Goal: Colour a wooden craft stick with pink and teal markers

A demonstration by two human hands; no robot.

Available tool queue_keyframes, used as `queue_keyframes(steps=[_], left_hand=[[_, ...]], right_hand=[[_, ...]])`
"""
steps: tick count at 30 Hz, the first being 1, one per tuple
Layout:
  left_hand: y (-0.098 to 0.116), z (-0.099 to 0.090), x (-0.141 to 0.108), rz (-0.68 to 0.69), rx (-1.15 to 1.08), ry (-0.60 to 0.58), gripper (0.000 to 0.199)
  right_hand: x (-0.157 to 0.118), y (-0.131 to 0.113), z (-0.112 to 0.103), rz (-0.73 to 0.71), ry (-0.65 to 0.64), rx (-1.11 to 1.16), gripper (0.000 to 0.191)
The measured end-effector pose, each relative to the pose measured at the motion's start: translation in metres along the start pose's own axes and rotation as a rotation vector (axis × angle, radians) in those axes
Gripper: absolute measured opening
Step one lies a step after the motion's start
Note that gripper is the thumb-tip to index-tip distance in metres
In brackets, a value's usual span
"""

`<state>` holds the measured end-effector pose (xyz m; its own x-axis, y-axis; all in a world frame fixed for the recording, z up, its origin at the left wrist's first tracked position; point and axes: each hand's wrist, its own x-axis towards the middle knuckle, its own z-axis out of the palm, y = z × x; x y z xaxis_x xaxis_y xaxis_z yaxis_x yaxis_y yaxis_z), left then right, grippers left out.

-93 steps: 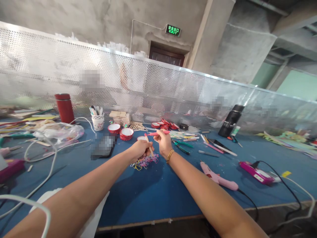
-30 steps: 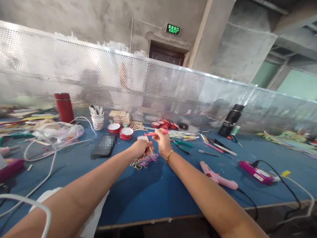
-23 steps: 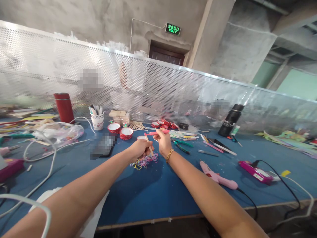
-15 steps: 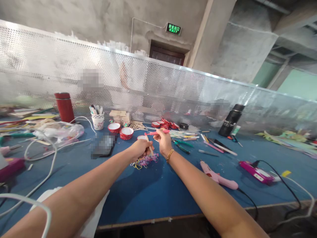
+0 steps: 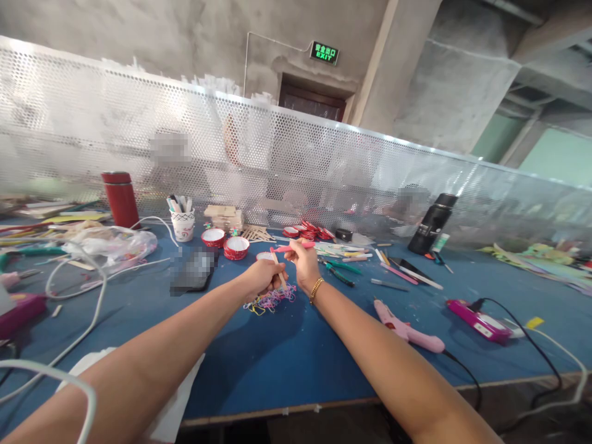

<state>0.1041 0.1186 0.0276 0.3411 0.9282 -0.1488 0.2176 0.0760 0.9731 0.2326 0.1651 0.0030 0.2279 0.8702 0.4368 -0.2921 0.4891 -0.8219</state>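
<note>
Between the fingers of my left hand is a thin wooden stick, tilted with its upper end showing. My right hand pinches a pink pen-like marker, and its left tip is at the upper end of the stick. Below my left hand lies a tangled pile of colourful bands on the blue table. Small red-rimmed white cups stand just behind my left hand.
A black phone and a cup of pens are on the left, near a red bottle. Green-handled pliers, a pink glue gun, a purple power strip and a black bottle lie or stand right.
My right hand and the pink marker have shifted very slightly to the left. My left hand and the stick look unchanged.
</note>
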Motion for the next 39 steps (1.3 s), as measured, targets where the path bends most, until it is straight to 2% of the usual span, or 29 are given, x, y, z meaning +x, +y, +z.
queue_keyframes(steps=[5,11,25,39], left_hand=[[0.0003,-0.0002,-0.0001,0.013,-0.003,0.002,0.035],[0.0023,0.0003,-0.0016,0.009,0.003,0.011,0.036],[0.001,-0.0008,0.0002,0.014,0.0,0.003,0.035],[0.0006,-0.0006,-0.0002,0.017,-0.002,0.008,0.034]], right_hand=[[0.0008,0.0006,-0.0008,0.004,0.033,-0.007,0.026],[-0.0008,-0.001,0.0,-0.013,-0.01,-0.058,0.026],[0.0006,-0.0003,-0.0014,-0.019,0.021,-0.045,0.026],[-0.0007,-0.0017,0.0002,-0.012,-0.001,-0.071,0.028]])
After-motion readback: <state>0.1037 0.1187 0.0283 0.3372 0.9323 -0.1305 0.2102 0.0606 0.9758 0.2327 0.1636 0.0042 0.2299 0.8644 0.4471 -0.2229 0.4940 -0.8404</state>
